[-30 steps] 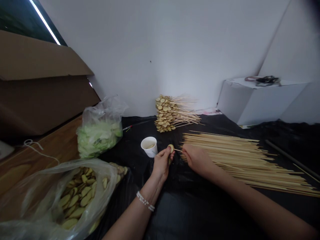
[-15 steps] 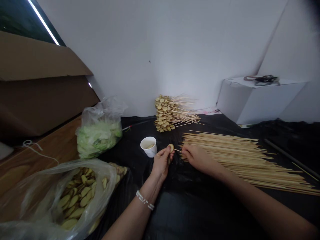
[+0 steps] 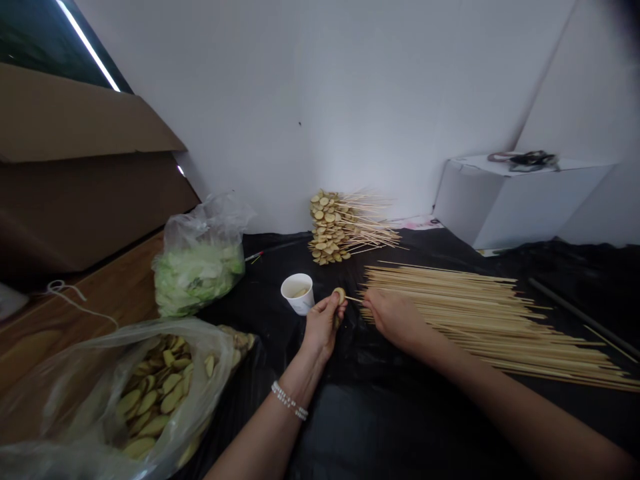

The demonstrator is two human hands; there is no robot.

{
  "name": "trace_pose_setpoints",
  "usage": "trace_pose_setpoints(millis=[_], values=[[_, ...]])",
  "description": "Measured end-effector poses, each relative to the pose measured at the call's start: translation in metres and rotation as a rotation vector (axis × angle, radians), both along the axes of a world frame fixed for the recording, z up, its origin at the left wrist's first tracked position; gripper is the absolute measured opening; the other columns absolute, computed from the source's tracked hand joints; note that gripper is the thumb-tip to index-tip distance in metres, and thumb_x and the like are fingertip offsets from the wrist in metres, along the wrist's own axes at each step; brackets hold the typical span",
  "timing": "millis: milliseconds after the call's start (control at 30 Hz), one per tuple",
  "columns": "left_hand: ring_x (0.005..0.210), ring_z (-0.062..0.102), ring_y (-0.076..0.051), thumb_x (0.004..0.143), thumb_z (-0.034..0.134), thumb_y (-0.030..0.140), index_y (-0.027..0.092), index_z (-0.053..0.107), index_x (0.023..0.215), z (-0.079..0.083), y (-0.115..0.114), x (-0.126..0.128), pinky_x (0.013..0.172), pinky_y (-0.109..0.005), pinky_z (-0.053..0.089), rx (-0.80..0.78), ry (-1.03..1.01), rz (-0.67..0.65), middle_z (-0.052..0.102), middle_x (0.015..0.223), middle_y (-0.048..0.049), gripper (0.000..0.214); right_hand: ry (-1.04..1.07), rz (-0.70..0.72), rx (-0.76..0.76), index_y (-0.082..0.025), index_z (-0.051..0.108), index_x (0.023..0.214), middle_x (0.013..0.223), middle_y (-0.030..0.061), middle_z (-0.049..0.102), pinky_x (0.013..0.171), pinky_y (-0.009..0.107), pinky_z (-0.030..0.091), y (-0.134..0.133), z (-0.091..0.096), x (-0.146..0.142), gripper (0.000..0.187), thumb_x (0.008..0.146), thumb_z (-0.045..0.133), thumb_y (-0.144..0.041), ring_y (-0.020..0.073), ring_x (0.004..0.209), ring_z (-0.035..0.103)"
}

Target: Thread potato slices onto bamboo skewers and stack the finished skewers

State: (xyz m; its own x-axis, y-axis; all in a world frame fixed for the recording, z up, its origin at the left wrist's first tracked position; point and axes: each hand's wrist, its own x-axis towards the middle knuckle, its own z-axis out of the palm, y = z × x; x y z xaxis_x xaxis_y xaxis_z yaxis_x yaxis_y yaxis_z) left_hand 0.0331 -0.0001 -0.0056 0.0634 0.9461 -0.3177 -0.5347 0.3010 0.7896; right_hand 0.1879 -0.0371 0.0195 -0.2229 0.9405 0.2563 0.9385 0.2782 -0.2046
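Black sheet spread out down here. Left hand pinches a pale slice at its fingertips, right hand pinches a thin skewer running to it. White cup just left of the left hand, loaded skewers piled beyond both.

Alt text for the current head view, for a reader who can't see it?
The left hand pinches a pale slice at the end of a thin stick held by the right hand, over a black sheet. Around them are loose sticks, a white cup, a pile of skewered slices, a bag of slices and a bag of green pieces.
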Motion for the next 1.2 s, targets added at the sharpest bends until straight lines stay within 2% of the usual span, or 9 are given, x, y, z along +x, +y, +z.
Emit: trace_pose_setpoints(millis=[133,300,367,467,600,800,967,1100,1200], values=[[0.052,0.054,-0.003,0.057,0.083,0.027,0.010,0.070,0.071,0.0013,-0.0006,-0.0002,0.050,-0.012,0.042,0.003,0.002,-0.015,0.066,0.065,-0.0027,0.026,0.111,0.036,-0.089,-0.017,0.056,0.081,0.076,0.0061,0.065,0.062,0.026,0.031,0.0048,-0.0013,0.0035,0.022,0.094,0.040,-0.024,0.0153,0.069,0.056],[0.052,0.052,-0.002,0.054,0.084,0.030,0.009,0.071,0.072,-0.0008,0.0011,-0.0018,0.049,-0.010,0.041,0.069,-0.004,-0.004,0.066,0.065,-0.0025,0.030,0.212,0.089,0.028,-0.017,0.054,0.084,0.080,0.0041,0.062,0.064,0.025,0.032,0.0051,-0.0003,0.0062,0.011,0.090,0.046,-0.023,0.0143,0.071,0.052],[0.051,0.052,-0.002,0.054,0.084,0.031,0.009,0.070,0.072,-0.0022,0.0017,-0.0019,0.049,-0.010,0.041,0.069,-0.007,0.002,0.065,0.065,-0.0024,0.031,0.181,0.106,0.083,-0.016,0.053,0.084,0.083,0.0051,0.061,0.064,0.025,0.032,0.0032,0.0005,0.0052,0.009,0.090,0.047,-0.020,0.0146,0.072,0.052],[0.051,0.053,-0.002,0.055,0.084,0.030,0.009,0.070,0.072,-0.0031,0.0017,-0.0012,0.049,-0.010,0.042,0.034,-0.016,-0.007,0.066,0.065,-0.0028,0.030,0.069,0.092,0.114,-0.016,0.054,0.084,0.083,0.0071,0.062,0.064,0.026,0.031,0.0002,0.0009,0.0027,0.014,0.091,0.041,-0.016,0.0164,0.074,0.053],[0.052,0.054,-0.003,0.058,0.082,0.027,0.010,0.070,0.071,-0.0016,0.0002,0.0001,0.050,-0.011,0.043,0.003,-0.017,-0.018,0.066,0.065,-0.0032,0.025,-0.013,0.010,0.044,-0.015,0.056,0.089,0.080,0.0084,0.064,0.059,0.028,0.028,-0.0003,-0.0006,-0.0001,0.020,0.094,0.037,-0.020,0.0175,0.069,0.055],[0.053,0.054,-0.003,0.057,0.083,0.028,0.010,0.070,0.071,0.0001,-0.0018,0.0004,0.050,-0.011,0.042,0.011,0.010,-0.028,0.066,0.065,-0.0028,0.026,0.156,0.051,-0.098,-0.017,0.057,0.080,0.077,0.0057,0.065,0.062,0.025,0.031,0.0069,-0.0033,0.0043,0.024,0.094,0.039,-0.024,0.0150,0.069,0.055],[0.052,0.053,-0.002,0.057,0.083,0.029,0.010,0.070,0.073,-0.0008,0.0001,-0.0008,0.049,-0.012,0.042,0.053,0.014,-0.001,0.066,0.066,-0.0024,0.028,0.256,0.090,-0.009,-0.017,0.055,0.083,0.078,0.0033,0.062,0.064,0.024,0.032,0.0072,-0.0034,0.0073,0.013,0.090,0.047,-0.024,0.0142,0.070,0.053],[0.052,0.053,-0.003,0.057,0.083,0.029,0.010,0.070,0.072,0.0007,-0.0004,-0.0005,0.049,-0.012,0.042,0.024,0.007,-0.019,0.066,0.066,-0.0028,0.028,0.126,0.077,0.094,-0.016,0.053,0.083,0.078,0.0051,0.061,0.063,0.026,0.030,0.0031,-0.0027,0.0054,0.013,0.090,0.043,-0.017,0.0152,0.070,0.052],[0.053,0.054,-0.003,0.058,0.083,0.028,0.010,0.070,0.072,0.0020,-0.0018,0.0004,0.050,-0.012,0.043,0.004,0.005,-0.032,0.066,0.067,-0.0038,0.026,0.020,0.042,0.087,-0.016,0.054,0.086,0.076,0.0061,0.063,0.060,0.027,0.027,0.0017,-0.0031,0.0035,0.018,0.092,0.037,-0.017,0.0160,0.067,0.053]])
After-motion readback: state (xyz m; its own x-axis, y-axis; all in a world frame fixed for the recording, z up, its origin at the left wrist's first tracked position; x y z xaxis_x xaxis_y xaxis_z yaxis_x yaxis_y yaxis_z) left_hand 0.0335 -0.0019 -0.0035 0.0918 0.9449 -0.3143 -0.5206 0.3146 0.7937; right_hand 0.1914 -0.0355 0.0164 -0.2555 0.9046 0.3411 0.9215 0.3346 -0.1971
